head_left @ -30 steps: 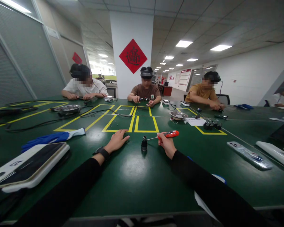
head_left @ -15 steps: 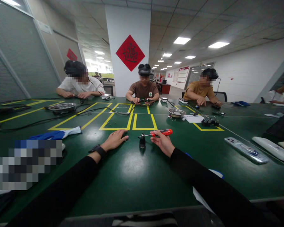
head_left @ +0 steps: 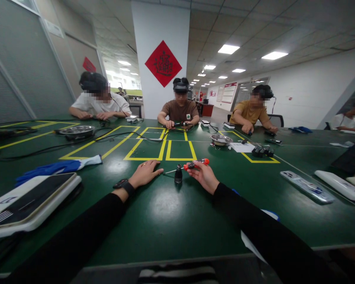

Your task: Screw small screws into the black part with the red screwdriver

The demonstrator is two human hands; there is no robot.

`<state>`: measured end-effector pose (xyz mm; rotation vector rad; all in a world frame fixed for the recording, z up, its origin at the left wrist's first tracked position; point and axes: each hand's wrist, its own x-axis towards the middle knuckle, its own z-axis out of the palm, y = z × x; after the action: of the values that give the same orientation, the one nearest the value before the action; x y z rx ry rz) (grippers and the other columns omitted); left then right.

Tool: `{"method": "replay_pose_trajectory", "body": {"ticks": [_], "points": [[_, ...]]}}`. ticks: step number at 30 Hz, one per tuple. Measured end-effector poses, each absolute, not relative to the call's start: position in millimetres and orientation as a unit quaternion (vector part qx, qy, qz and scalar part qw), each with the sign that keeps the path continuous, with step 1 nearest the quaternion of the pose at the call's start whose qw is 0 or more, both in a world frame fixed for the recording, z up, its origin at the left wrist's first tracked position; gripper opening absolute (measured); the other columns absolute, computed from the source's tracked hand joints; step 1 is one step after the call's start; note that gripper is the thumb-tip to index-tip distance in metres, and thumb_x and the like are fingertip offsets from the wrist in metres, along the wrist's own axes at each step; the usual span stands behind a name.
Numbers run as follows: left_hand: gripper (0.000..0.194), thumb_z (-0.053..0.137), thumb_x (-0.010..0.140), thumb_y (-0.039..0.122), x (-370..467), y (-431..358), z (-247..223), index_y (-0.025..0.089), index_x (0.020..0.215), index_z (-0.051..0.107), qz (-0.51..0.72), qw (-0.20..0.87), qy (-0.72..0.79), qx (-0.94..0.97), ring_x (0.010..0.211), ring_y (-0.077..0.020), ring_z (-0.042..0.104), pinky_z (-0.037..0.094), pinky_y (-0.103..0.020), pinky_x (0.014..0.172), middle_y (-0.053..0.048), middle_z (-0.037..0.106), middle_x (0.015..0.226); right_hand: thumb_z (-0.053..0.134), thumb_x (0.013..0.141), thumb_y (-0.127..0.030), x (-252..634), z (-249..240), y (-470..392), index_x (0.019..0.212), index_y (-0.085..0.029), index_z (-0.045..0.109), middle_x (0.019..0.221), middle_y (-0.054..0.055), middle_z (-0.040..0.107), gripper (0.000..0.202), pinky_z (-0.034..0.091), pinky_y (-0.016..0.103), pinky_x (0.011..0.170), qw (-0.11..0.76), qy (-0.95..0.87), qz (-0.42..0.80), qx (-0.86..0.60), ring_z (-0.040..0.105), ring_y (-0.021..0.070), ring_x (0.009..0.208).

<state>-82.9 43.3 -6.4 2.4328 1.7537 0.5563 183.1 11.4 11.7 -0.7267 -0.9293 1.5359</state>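
Observation:
My right hand (head_left: 203, 176) is closed on a screwdriver (head_left: 197, 163) with a red and black handle. Its thin shaft points left, passing behind a small black cone-shaped part (head_left: 178, 176) that stands upright on the green table (head_left: 154, 236). The screwdriver's tip ends close to the fingers of my left hand (head_left: 144, 173). That left hand lies palm down on the table with its fingers stretched out, holding nothing. A black watch is on my left wrist.
A blue glove (head_left: 53, 169) and a white-and-black case (head_left: 32, 203) lie at left. Metal bowls (head_left: 221, 140) stand farther back, near several black parts (head_left: 262, 151). A phone (head_left: 307, 187) lies at right. Three people sit across the table, with cables between.
The screwdriver has shifted left in my right hand's direction, so its shaft now reaches past the black part toward my left fingers. My left hand has barely moved.

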Motion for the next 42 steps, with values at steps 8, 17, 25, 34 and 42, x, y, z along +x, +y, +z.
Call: {"method": "replay_pose_trajectory", "body": {"ticks": [8, 17, 25, 34, 42], "points": [[0.053, 0.034, 0.083, 0.056, -79.6, 43.5, -9.7, 0.021, 0.119, 0.049, 0.189, 0.025, 0.581, 0.791, 0.118, -0.0287, 0.043, 0.031, -0.045, 0.098, -0.012, 0.050, 0.126, 0.061, 0.077, -0.026, 182.4, 14.5, 8.7, 0.082, -0.012, 0.060, 0.082, 0.010, 0.070, 0.014, 0.054, 0.025, 0.062, 0.552, -0.407, 0.665, -0.297, 0.067, 0.0157, 0.068], [0.049, 0.036, 0.082, 0.054, -81.0, 47.9, -9.2, 0.022, 0.114, 0.055, 0.228, 0.056, 0.584, 0.777, 0.115, -0.0276, 0.046, 0.033, -0.042, 0.096, -0.009, 0.054, 0.122, 0.061, 0.077, -0.026, 181.4, 12.8, 9.5, 0.086, -0.013, 0.060, 0.084, 0.009, 0.070, 0.016, 0.054, 0.024, 0.061, 0.547, -0.412, 0.666, -0.295, 0.067, 0.0158, 0.069], [0.040, 0.036, 0.081, 0.044, -84.6, 48.6, -0.3, 0.018, 0.079, 0.067, 0.329, 0.114, 0.621, 0.702, 0.068, -0.0193, 0.059, 0.039, -0.026, 0.060, -0.003, 0.067, 0.070, 0.059, 0.077, -0.025, 182.7, 14.8, 8.2, 0.083, -0.013, 0.061, 0.085, 0.010, 0.070, 0.014, 0.053, 0.024, 0.062, 0.551, -0.405, 0.665, -0.301, 0.066, 0.0144, 0.067], [0.038, 0.040, 0.080, 0.043, -73.3, 38.8, 6.1, 0.016, 0.081, 0.067, 0.353, 0.139, 0.579, 0.722, 0.068, -0.0188, 0.059, 0.042, -0.027, 0.063, -0.003, 0.066, 0.071, 0.055, 0.078, -0.028, 185.5, 14.5, 13.5, 0.074, -0.017, 0.055, 0.073, 0.006, 0.068, 0.012, 0.051, 0.023, 0.053, 0.622, -0.310, 0.638, -0.331, 0.061, 0.0121, 0.054], [0.030, 0.054, 0.075, 0.031, -61.0, 22.3, 14.7, 0.019, 0.101, 0.061, 0.371, 0.129, 0.419, 0.819, 0.091, -0.0188, 0.056, 0.044, -0.033, 0.085, -0.004, 0.061, 0.098, 0.058, 0.076, -0.027, 189.3, 13.9, 16.1, 0.072, -0.017, 0.054, 0.067, 0.005, 0.067, 0.012, 0.050, 0.022, 0.048, 0.641, -0.253, 0.656, -0.308, 0.060, 0.0122, 0.053]]}}
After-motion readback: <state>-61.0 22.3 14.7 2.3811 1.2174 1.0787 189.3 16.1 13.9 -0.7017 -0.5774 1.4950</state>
